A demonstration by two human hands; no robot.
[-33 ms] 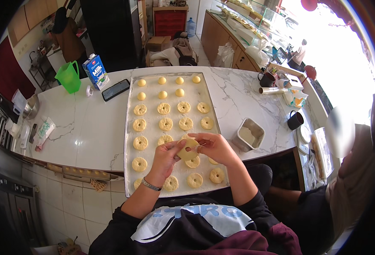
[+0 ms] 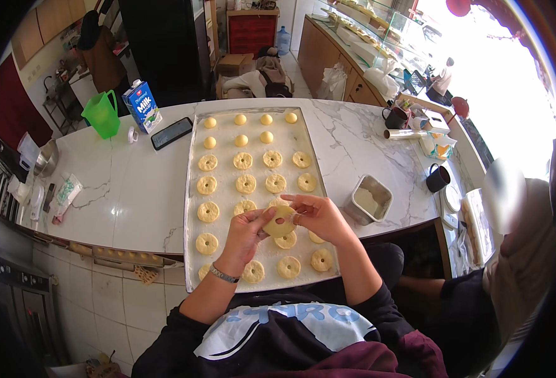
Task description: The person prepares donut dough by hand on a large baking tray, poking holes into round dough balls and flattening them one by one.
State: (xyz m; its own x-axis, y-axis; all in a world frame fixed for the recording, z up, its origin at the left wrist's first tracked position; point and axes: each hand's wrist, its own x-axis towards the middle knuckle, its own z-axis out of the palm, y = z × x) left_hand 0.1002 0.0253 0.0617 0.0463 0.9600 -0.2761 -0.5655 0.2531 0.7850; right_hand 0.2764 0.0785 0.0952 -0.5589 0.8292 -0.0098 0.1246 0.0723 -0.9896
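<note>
I'm pinching one dough ring (image 2: 280,222) between left hand (image 2: 245,232) and right hand (image 2: 317,217) over the tray (image 2: 191,189); most pieces already holed, six round balls (image 2: 241,140) at far end still waiting.

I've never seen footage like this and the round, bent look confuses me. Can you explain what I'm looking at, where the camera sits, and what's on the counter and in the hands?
There is no machine here: a person works with two bare hands. The camera is worn on the person's head and looks down through a fisheye lens, which bends straight edges near the rim. The left hand and right hand together hold one ring of pale dough above a long baking tray. The tray carries rows of dough rings, with smooth dough balls at its far end. On the white marble counter also stand a green jug, a milk carton, a dark phone and a small metal tin. Another person sits at the right edge.
</note>
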